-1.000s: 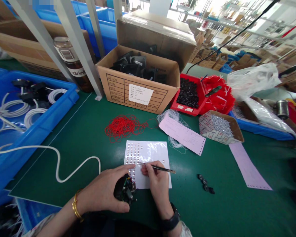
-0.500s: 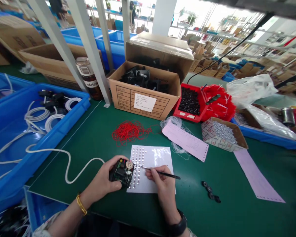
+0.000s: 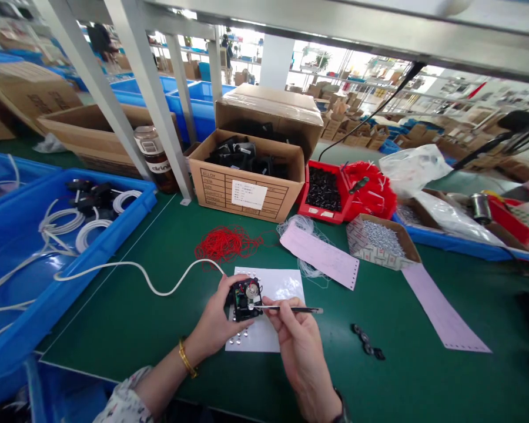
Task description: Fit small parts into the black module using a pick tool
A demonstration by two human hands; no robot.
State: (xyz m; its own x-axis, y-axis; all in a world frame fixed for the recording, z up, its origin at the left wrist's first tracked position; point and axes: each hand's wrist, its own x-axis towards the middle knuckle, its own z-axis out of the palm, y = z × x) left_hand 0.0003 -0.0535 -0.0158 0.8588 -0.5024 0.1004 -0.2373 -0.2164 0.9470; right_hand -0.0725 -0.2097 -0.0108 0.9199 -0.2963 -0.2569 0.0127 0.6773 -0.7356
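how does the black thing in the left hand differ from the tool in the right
The black unit is squat and boxy; the tool is long and thin.
The black unit shows its inner parts on an open side; the tool is a slim shaft.
A white cable appears to lead to the black unit; none is seen on the tool.
Both are hand-held and have dark surfaces.
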